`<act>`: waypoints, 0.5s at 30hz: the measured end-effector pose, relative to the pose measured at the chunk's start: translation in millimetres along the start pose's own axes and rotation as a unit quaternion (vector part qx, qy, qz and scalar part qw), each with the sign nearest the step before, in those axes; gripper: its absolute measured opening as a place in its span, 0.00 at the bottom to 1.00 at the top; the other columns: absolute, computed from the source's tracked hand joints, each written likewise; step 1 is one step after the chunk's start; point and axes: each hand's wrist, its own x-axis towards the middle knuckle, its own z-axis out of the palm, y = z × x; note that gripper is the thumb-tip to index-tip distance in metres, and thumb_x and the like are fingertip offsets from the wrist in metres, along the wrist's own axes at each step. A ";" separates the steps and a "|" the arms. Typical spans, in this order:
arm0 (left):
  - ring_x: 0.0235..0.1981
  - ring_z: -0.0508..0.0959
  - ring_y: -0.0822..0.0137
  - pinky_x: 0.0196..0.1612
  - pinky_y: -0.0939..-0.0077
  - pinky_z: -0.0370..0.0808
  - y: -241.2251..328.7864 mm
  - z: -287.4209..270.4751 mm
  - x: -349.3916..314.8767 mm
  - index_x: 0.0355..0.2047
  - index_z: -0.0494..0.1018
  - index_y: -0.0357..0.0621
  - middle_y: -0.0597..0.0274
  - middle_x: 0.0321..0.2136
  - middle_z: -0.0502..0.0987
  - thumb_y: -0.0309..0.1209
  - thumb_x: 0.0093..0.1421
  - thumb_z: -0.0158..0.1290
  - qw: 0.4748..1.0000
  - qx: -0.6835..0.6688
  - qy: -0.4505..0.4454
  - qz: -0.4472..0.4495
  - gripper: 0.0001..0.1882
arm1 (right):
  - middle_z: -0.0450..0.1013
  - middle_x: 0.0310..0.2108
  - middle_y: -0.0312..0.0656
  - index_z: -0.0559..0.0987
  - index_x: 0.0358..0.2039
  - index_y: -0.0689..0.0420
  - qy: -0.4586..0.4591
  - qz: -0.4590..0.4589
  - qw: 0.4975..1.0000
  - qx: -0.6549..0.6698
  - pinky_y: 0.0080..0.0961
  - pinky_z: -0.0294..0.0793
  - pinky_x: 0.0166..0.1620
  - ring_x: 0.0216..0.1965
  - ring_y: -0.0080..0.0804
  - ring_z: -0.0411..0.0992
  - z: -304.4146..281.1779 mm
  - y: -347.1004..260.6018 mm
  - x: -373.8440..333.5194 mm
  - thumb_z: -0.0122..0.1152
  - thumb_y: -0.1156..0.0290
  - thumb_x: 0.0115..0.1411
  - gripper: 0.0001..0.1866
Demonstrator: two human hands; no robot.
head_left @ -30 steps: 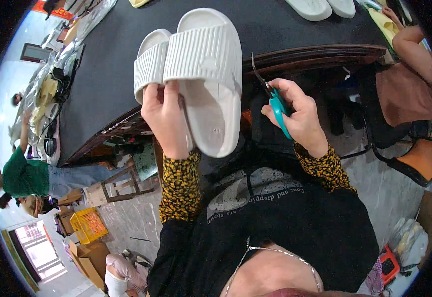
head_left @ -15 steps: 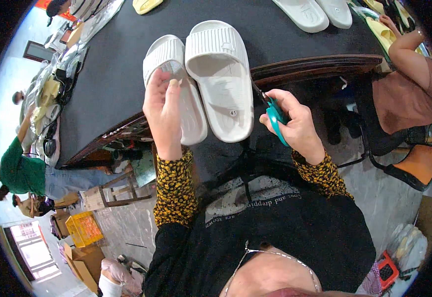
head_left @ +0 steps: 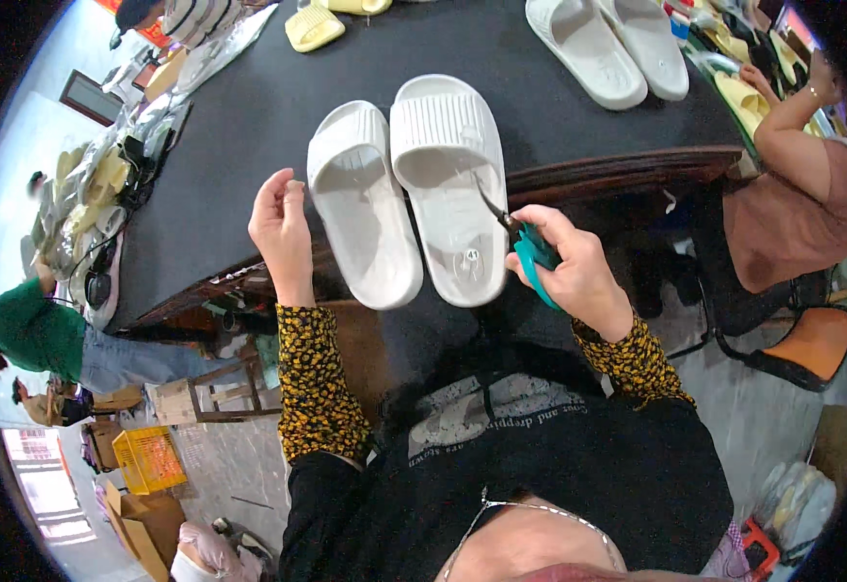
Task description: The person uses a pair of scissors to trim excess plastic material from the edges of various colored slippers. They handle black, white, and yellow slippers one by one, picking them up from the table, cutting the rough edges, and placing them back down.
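Observation:
A pair of light grey slide slippers lies at the near edge of the dark table: a left slipper point(head_left: 370, 228) and a right slipper point(head_left: 452, 209), both with ribbed straps at the far end. Just left of the left slipper is my left hand point(head_left: 283, 233), its fingers curled toward the thumb. Whatever may be pinched there is too small to make out. My right hand point(head_left: 580, 270) grips scissors point(head_left: 537, 260) by their teal handles. Their dark blades slant up and left over the right slipper's footbed, near a small round size sticker.
Another grey slipper pair point(head_left: 598, 53) lies on the far right of the table point(head_left: 220, 155), with yellow slippers point(head_left: 315, 29) at the far left. Slippers and plastic bags pile along the left side. A person in brown point(head_left: 797, 209) sits at the right, one in green point(head_left: 40, 325) at the left.
My left hand has left the left slipper's strap and moved out to its left. The scissors have swung from the right slipper's outer edge to over its footbed. The whole view has shifted slightly.

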 end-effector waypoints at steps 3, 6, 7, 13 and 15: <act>0.30 0.72 0.79 0.33 0.83 0.71 -15.8 -2.4 1.3 0.40 0.76 0.35 0.67 0.30 0.77 0.26 0.62 0.52 0.999 0.046 0.005 0.010 0.08 | 0.75 0.31 0.50 0.71 0.46 0.58 -0.017 -0.042 0.999 -0.019 0.31 0.75 0.33 0.32 0.43 0.77 -1.6 -8.2 6.0 0.67 0.69 0.53 0.22; 0.29 0.73 0.77 0.33 0.81 0.72 -27.0 -2.3 13.7 0.38 0.77 0.35 0.66 0.30 0.77 0.26 0.62 0.53 0.996 0.093 0.007 -0.005 0.08 | 0.75 0.31 0.51 0.70 0.46 0.57 -0.049 -0.091 0.993 -0.058 0.35 0.75 0.33 0.32 0.48 0.76 0.3 -21.3 28.1 0.65 0.70 0.52 0.22; 0.29 0.74 0.76 0.33 0.80 0.72 -38.6 -3.6 21.6 0.37 0.77 0.35 0.64 0.30 0.78 0.26 0.61 0.53 0.993 0.112 0.016 0.015 0.08 | 0.75 0.31 0.51 0.69 0.46 0.56 -0.056 -0.109 0.990 -0.073 0.36 0.76 0.33 0.32 0.49 0.76 3.3 -25.9 38.8 0.65 0.70 0.52 0.21; 0.29 0.77 0.62 0.34 0.72 0.74 -41.6 0.7 27.9 0.34 0.77 0.38 0.56 0.30 0.77 0.24 0.59 0.53 0.979 0.178 0.013 0.097 0.05 | 0.74 0.28 0.53 0.68 0.44 0.58 -0.052 -0.167 0.971 -0.160 0.42 0.73 0.31 0.30 0.51 0.75 23.1 -25.9 95.9 0.59 0.70 0.54 0.17; 0.31 0.77 0.61 0.35 0.70 0.73 -38.0 0.9 26.8 0.34 0.77 0.38 0.57 0.30 0.77 0.24 0.59 0.53 0.980 0.175 0.014 0.092 0.05 | 0.74 0.27 0.53 0.68 0.44 0.58 -0.052 -0.179 0.967 -0.174 0.43 0.73 0.32 0.30 0.52 0.75 31.0 -26.8 112.3 0.59 0.69 0.55 0.17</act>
